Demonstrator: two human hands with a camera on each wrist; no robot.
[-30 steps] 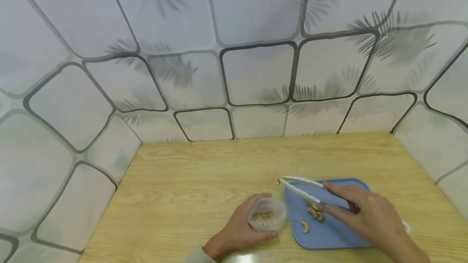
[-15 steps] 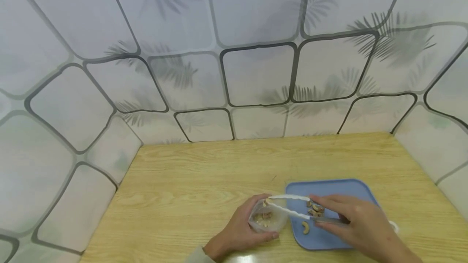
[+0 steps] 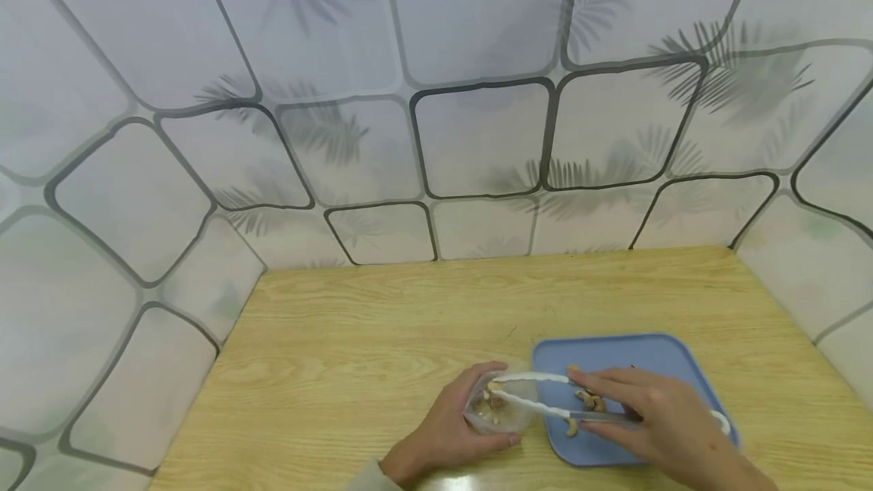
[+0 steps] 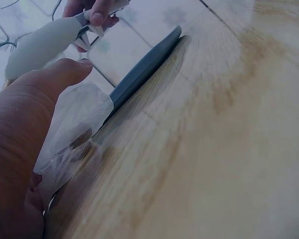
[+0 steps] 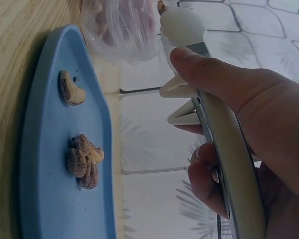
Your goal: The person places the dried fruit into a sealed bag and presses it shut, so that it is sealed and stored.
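My left hand [image 3: 450, 423] is curled round a clear plastic bag [image 3: 516, 408], its mouth facing up and some cashews and small crumbs inside. In my right hand [image 3: 661, 423] I grip metal tongs with white scalloped tips [image 3: 532, 404]. The tong tips reach over the mouth of the bag, and a brown cashew [image 5: 162, 7] shows at their end in the right wrist view. On the blue tray [image 3: 634, 351], under my right hand, lie a small cluster of cashews [image 5: 84, 162] and a single curved one [image 5: 71, 89].
The tray sits on a wood-grain table [image 3: 355, 339], just right of the bag. Behind and on both sides stand pale patterned walls [image 3: 484, 142]. A white loop end of the tongs [image 3: 720, 421] sticks out past my right hand.
My right hand has brought the tongs leftward and down, from above the tray's far left corner to the mouth of the bag, carrying a cashew at the tips. My left hand has stayed put.
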